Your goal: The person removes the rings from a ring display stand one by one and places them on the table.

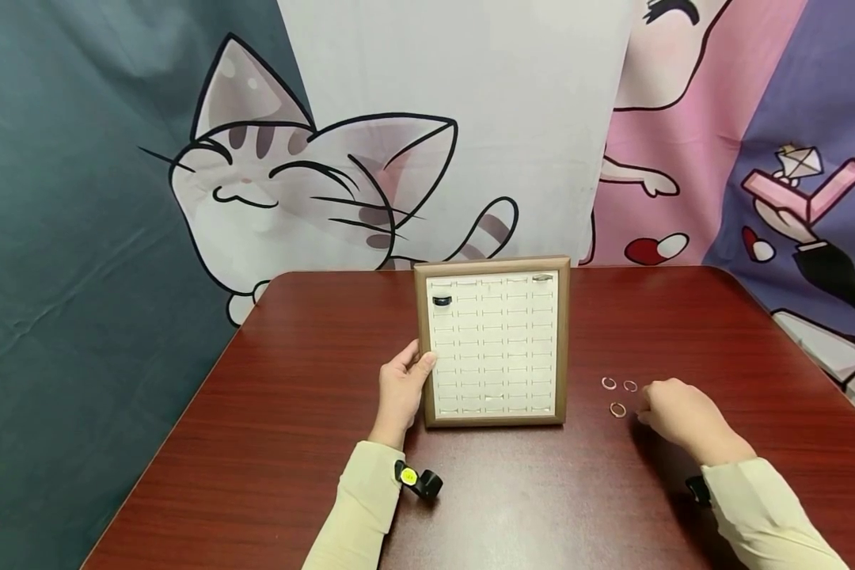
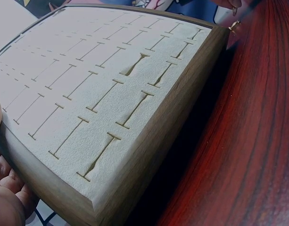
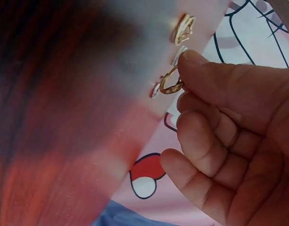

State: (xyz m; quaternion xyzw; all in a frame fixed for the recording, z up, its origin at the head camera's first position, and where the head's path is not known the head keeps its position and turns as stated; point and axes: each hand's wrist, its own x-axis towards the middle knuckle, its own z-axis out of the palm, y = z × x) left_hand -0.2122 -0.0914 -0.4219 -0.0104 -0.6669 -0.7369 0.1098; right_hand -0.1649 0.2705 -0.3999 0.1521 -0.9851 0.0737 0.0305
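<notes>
My left hand [image 1: 401,392] grips the left edge of a ring display board [image 1: 494,348], thumb on the front. The board stands upright on the table, with a wooden frame and rows of slots in a cream pad. A black ring [image 1: 442,301] sits in a slot at upper left, and a silver ring [image 1: 542,278] in the top right slot. To the right of the board, my right hand [image 1: 687,419] is low over the table. Its thumb and forefinger pinch a gold ring [image 3: 173,90], as the right wrist view shows. Several slots gape slightly in the left wrist view.
Just left of my right hand, two silvery rings [image 1: 609,388] and a gold ring [image 1: 617,416] lie on the dark red wooden table [image 1: 313,396]. Behind the table hangs a cloth backdrop [image 1: 527,119] with a cartoon cat and figures.
</notes>
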